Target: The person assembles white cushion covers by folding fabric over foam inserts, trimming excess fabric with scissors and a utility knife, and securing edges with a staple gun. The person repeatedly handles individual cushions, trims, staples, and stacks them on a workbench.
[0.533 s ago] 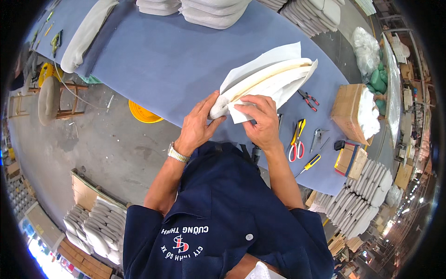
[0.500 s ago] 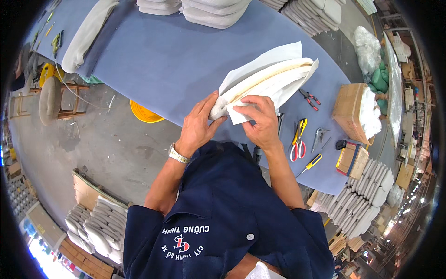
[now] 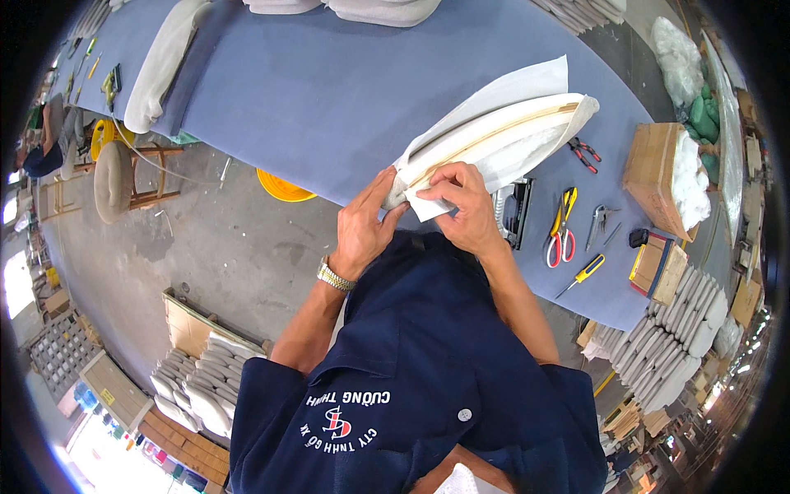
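A curved piece (image 3: pixel 502 136), covered in white cloth and edged by a pale wooden strip (image 3: pixel 485 142), is held above the near edge of the blue surface (image 3: pixel 313 107), its narrow end lying between both hands and its length slanting away beyond the right one. That end is gripped by the left hand (image 3: pixel 362 230), with the fingers laid along its side and the thumb set below; the exact contact of the fingertips is covered by the cloth. A loose white flap (image 3: pixel 428 207) is pinched between the thumb and bent fingers of the right hand (image 3: pixel 467 206), by which the middle of the piece's lower edge is partly hidden. The underside of the piece cannot be seen.

Just right of the right hand, a black and silver tool (image 3: pixel 518 216) is partly covered by hand and cloth, so its kind is hard to make out. Farther right, scissors (image 3: pixel 562 235), a screwdriver (image 3: pixel 585 272) and a grey metal tool (image 3: pixel 598 226) are laid out, with pliers (image 3: pixel 585 154) beyond them. Left of the left hand, a yellow basin (image 3: pixel 284 186) is cut off by the surface's edge. Far ahead of the hands, grey pads (image 3: pixel 387 10) are cropped by the upper border.
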A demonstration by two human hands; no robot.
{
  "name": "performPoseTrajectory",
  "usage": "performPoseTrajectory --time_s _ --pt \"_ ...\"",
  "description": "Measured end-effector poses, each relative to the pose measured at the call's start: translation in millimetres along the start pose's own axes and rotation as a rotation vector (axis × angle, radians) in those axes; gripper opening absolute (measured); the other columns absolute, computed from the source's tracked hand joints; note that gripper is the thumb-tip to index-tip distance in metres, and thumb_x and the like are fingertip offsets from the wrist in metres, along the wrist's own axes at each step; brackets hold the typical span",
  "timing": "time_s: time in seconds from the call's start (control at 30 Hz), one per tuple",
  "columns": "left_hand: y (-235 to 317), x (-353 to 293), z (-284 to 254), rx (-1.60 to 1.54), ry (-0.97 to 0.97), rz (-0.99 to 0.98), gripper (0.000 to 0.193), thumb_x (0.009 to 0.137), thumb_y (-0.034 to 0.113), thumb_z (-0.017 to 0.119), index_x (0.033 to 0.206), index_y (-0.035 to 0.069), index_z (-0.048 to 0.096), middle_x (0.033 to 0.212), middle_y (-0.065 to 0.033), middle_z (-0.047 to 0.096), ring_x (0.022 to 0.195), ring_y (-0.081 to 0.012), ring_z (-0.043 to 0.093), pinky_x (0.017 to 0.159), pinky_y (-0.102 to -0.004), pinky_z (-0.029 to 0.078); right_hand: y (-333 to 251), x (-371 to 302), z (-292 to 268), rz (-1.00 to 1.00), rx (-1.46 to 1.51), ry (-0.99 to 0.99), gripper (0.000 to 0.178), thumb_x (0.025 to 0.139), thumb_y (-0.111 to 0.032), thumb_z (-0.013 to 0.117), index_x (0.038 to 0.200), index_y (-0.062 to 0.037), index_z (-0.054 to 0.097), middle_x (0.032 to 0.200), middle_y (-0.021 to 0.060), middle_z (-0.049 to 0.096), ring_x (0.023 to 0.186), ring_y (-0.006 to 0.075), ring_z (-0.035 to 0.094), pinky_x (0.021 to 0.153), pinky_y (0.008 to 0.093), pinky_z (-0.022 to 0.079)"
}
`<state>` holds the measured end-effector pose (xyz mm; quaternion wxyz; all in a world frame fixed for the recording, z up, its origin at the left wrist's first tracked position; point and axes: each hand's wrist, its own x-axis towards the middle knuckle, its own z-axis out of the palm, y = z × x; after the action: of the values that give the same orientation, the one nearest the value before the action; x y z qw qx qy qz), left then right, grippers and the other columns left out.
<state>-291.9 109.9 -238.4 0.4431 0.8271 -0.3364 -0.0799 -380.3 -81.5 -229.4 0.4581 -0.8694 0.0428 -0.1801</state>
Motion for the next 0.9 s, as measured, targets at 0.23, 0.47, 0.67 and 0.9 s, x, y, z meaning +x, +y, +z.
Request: performPoseTrajectory --time_s 0.23,0.47,0.67,0.9 --pt "0 10 -3 0.014 -0.040 0.039 0.054 0.084 0.003 0.078 0.136 0.001 0.063 0.138 -0.0185 0.066 0.123 -0.0376 0.066 0.097 -0.0420 0.058 -9 15 -9 -0.032 0.047 -0.056 0.021 0.077 -0.011 0.082 0.098 -0.0133 0.077 0.105 0.0042 0.063 0.097 0.0278 0.058 0.087 0.0402 0.045" --pt "0 10 2 0.017 0.039 0.075 0.055 0.082 -0.003 0.074 0.135 0.004 0.065 0.137 -0.0173 0.067 0.119 -0.0365 0.069 0.095 -0.0427 0.059 -17 23 6 0.144 -0.047 -0.013 0.020 0.082 -0.021 0.082 0.098 -0.0113 0.075 0.097 0.0087 0.064 0.096 0.0326 0.058 0.087 0.0442 0.045" --pt "-2 -5 13 0.009 0.132 0.054 0.052 0.083 -0.001 0.070 0.134 0.005 0.066 0.133 -0.0152 0.070 0.118 -0.0336 0.070 0.095 -0.0416 0.059 -18 17 21 0.095 -0.173 0.081 0.024 0.081 -0.026 0.085 0.088 -0.0073 0.072 0.096 0.0109 0.063 0.095 0.0349 0.058 0.086 0.0468 0.046" --pt "-9 -11 14 -0.044 0.057 -0.062 0.058 0.084 0.003 0.073 0.141 0.009 0.062 0.146 -0.0099 0.062 0.131 -0.0311 0.062 0.102 -0.0407 0.057 -23 20 39 0.083 -0.332 0.096 0.023 0.087 -0.020 0.079 0.083 -0.0019 0.065 0.093 0.0135 0.060 0.091 0.0352 0.054 0.083 0.0486 0.043"
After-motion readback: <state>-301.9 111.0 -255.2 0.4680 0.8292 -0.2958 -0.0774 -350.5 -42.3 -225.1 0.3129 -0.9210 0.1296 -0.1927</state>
